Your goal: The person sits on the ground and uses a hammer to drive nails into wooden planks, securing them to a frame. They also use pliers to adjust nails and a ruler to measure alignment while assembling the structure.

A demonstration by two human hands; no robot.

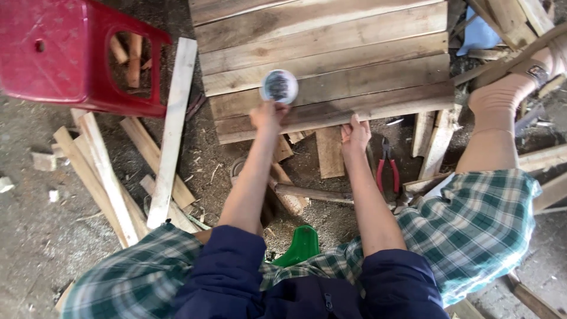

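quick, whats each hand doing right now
Left hand: closed on a small round tin held over the wooden panel.
Right hand: holding nothing, fingers resting on the panel's near edge.

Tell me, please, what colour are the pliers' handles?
Red, on the pliers, seen in the head view.

Plank panel ahead, stool to its left.
Small tin point(279, 86) sits on plank panel point(331, 65); stool point(71, 53) left of it; pliers point(387, 166) on floor point(35, 236) beneath panel's near edge.

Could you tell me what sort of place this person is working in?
Probably an informal woodworking spot on a dirt floor: a panel of wooden planks, offcut wood strips scattered about, and red-handled pliers on the sawdust-strewn ground.
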